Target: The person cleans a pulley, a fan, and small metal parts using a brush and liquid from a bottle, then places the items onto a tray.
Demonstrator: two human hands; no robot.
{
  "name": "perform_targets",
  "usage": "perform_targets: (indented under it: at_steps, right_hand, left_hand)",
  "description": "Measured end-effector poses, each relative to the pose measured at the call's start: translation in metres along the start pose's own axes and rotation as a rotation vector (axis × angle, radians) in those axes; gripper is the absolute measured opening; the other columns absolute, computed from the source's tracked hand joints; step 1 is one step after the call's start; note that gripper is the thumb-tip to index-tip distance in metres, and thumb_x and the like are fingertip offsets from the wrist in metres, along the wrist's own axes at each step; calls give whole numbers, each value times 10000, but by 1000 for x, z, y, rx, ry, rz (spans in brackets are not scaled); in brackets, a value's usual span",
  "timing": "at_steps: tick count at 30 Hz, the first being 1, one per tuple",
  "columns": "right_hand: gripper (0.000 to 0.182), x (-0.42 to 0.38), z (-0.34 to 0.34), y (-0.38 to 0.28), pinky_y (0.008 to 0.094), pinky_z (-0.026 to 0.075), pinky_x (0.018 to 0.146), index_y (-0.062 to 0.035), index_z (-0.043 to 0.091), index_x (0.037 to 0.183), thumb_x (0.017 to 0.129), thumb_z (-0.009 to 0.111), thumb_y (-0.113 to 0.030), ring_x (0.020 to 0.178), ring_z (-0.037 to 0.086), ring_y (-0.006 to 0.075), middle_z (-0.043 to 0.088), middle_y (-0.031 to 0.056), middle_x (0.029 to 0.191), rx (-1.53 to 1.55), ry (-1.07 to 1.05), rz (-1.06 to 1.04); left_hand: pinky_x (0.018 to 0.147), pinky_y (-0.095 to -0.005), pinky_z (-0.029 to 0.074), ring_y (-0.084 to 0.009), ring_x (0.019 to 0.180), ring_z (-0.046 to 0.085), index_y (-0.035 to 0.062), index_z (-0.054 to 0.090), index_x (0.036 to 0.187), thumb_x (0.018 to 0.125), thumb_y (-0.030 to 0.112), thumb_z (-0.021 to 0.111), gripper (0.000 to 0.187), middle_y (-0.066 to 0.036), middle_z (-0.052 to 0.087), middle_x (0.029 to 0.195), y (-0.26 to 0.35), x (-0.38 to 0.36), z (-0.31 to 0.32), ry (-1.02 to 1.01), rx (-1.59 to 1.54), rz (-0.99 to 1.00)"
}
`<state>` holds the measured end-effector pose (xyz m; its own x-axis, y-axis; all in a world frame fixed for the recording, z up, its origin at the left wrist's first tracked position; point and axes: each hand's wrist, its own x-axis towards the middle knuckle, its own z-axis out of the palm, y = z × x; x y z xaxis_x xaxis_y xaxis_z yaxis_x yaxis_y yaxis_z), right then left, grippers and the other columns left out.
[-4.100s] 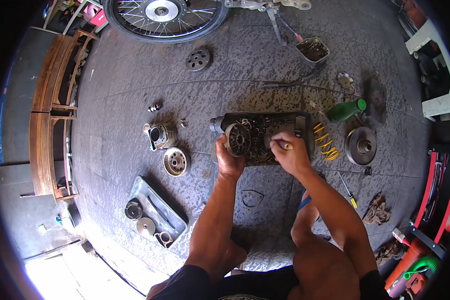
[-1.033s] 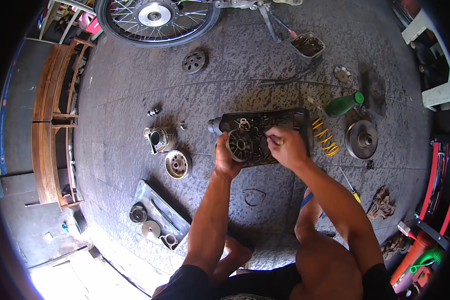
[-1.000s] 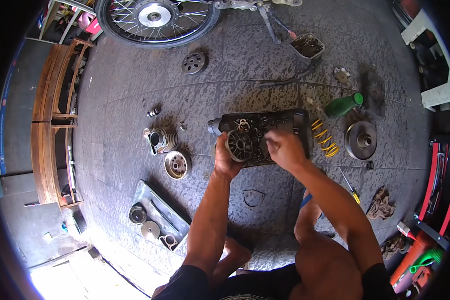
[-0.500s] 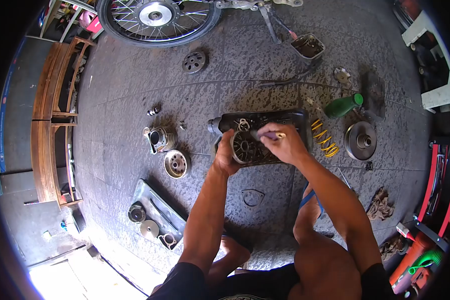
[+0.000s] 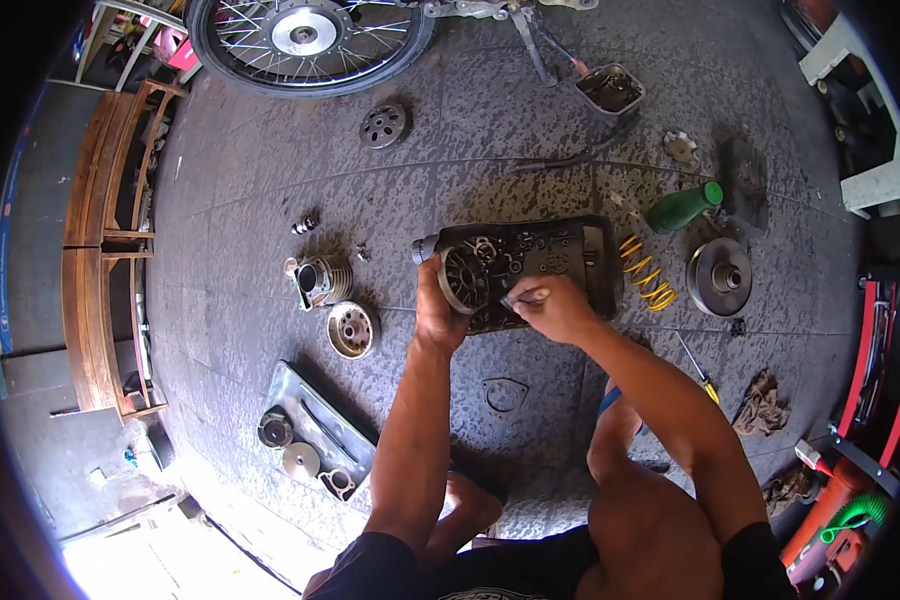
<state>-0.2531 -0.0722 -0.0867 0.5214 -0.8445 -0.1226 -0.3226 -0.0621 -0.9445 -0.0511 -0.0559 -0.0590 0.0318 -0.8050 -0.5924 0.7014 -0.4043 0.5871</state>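
My left hand (image 5: 438,318) grips the rim of a round metal clutch part (image 5: 464,279), which is tilted so its spoked inside shows. In my right hand (image 5: 553,308) is a small brush (image 5: 511,299), pinched just right of the clutch part; its light handle end shows between the fingers. Both hands are over a black oily tray (image 5: 596,262) that holds small metal parts (image 5: 485,247). A yellow coil spring (image 5: 647,276) lies just right of the tray. Below the tray is a thin gasket (image 5: 505,397).
A green bottle (image 5: 678,208) and a metal pulley (image 5: 719,278) are on the right. Leftward stand a cylinder (image 5: 322,282) and a round drum (image 5: 352,331). A grey parts tray (image 5: 317,420) sits lower left. A screwdriver (image 5: 699,368) lies near a rag (image 5: 763,405). A wheel (image 5: 310,40) is at the top.
The clutch part has shifted left and tipped more on edge. My right hand has moved down and slightly left with the brush, exposing more of the tray.
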Motion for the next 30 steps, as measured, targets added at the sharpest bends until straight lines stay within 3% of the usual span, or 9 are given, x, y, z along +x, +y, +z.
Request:
perform_targets:
  at_steps: [5,8,10,12,15,17,20,24,30]
  right_hand:
    - [114,-1,3,4,359,554,714,-66,714,940,832,691,-41,786,709,276,717,140,853,187,97,67]
    - [110,5,-2,1,375,559,722,-71,711,940,831,699,-62,803,706,310,718,153,883,-36,-102,27]
    - [159,9,1,3,378,561,723,-73,700,1001,842,688,-68,787,698,316,714,145,904,-288,208,-90]
    - [176,3,-4,0,394,562,726,-80,697,1013,845,656,-44,812,694,341,715,146,916,-377,143,-45]
    - [173,2,-18,-16,348,560,714,-64,695,1020,858,649,-26,798,713,269,726,121,916,-262,-124,125]
    - [102,7,-21,-33,341,563,714,-74,704,963,865,674,-74,792,719,259,723,135,879,94,258,58]
    - [94,15,-21,-45,305,558,704,-68,704,958,866,685,-61,781,718,194,725,106,834,429,198,29]
    - [111,11,-18,-45,303,563,718,-57,696,964,853,699,-51,811,728,206,731,101,869,110,296,-192]
    - [116,11,-20,-39,311,567,736,-20,690,989,875,682,-42,855,721,165,736,99,912,87,273,-193]
  left_hand:
    - [732,-417,555,-248,908,681,127,617,1240,923,573,421,582,-95,699,1099,4,-7,2,-78,-105,-49]
    - [702,-412,550,-263,870,679,139,608,1249,923,636,414,624,-97,697,1078,3,-8,2,-85,-93,-76]
    - [692,-409,548,-272,856,678,140,604,1252,925,670,406,654,-98,696,1074,2,-9,-4,-111,-55,-85]
    - [665,-389,546,-255,819,679,142,608,1242,926,719,373,699,-85,701,1040,1,-8,-9,-151,-38,-93]
    - [639,-356,540,-226,799,679,142,613,1228,939,711,350,690,-67,706,1006,1,-7,-8,-111,38,-70]
    - [630,-345,538,-211,792,678,143,615,1219,942,706,348,682,-57,707,994,-3,-6,-7,-92,79,-43]
    - [618,-327,532,-188,787,676,143,619,1204,947,695,351,665,-40,707,984,-10,-6,-1,-74,147,-31]
    - [612,-309,524,-169,802,674,145,621,1198,952,672,360,637,-26,707,996,-15,-9,8,-99,107,-33]
    - [629,-338,525,-191,817,672,144,615,1208,959,667,336,642,-40,705,1013,-15,-12,-5,-109,149,-89]
